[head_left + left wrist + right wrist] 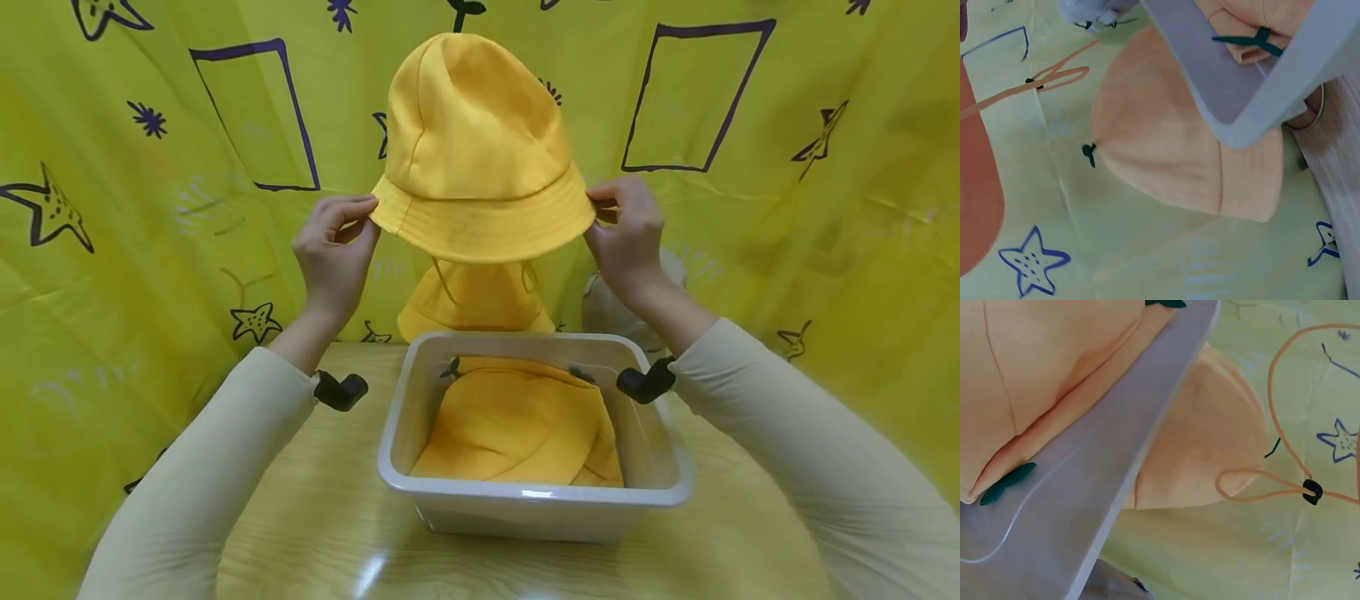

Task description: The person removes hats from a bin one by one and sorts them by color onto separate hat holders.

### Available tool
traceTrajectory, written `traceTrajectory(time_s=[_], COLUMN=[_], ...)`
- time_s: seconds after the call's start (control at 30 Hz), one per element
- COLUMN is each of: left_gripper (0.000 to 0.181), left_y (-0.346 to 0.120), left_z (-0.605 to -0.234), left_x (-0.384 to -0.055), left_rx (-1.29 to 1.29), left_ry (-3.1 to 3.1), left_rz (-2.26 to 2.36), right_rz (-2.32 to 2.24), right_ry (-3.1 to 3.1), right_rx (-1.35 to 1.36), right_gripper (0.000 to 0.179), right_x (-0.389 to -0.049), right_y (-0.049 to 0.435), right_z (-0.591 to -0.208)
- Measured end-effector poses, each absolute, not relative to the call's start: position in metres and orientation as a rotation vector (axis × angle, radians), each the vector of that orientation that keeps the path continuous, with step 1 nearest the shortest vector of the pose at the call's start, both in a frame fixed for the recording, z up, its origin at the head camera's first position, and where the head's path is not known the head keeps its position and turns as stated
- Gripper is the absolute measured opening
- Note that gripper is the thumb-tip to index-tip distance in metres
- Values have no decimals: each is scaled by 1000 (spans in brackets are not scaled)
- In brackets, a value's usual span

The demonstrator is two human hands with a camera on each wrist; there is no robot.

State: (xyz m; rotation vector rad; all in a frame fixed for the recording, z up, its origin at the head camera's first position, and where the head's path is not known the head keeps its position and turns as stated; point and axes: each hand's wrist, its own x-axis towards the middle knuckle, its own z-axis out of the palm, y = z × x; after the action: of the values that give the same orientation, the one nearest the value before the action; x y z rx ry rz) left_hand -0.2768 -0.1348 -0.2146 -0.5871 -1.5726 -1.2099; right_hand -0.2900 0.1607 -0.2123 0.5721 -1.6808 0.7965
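Note:
A yellow bucket hat (480, 150) with a green sprout on its crown is held up over the bin, brim down. My left hand (337, 250) pinches the brim's left edge between thumb and fingers. At the opposite edge, my right hand (628, 237) pinches the brim the same way. The hat's chin cord (1270, 381) dangles below, with a black toggle (1313, 492) on it. Part of the brim (975, 187) shows in the left wrist view. Below, folded yellow hats (510, 417) with green sprouts lie inside the light grey bin (536, 492).
Another yellow hat (480, 300) stands behind the bin, against the yellow curtain (225, 275) with drawn stars. A rounded greyish object (611, 312) sits at the back right, partly behind my right arm. The bin stands on a wooden table (315, 500).

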Motion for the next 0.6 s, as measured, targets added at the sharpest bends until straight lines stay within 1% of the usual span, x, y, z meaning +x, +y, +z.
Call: traceTrajectory(time_s=[0.2, 0.4, 0.6], left_gripper=[12, 14, 16], left_y=[-141, -139, -140], left_z=[-221, -228, -246], left_x=[-293, -309, -323], left_rx=[-594, -466, -382], left_ry=[-1605, -1678, -1805], left_rz=[-1259, -1372, -1435], right_rz=[720, 658, 650], right_ry=[-1769, -1814, -1888], right_rx=[631, 610, 600], right_gripper=[9, 9, 7], right_x=[-304, -319, -329], right_y=[160, 155, 152], right_z=[-217, -226, -242])
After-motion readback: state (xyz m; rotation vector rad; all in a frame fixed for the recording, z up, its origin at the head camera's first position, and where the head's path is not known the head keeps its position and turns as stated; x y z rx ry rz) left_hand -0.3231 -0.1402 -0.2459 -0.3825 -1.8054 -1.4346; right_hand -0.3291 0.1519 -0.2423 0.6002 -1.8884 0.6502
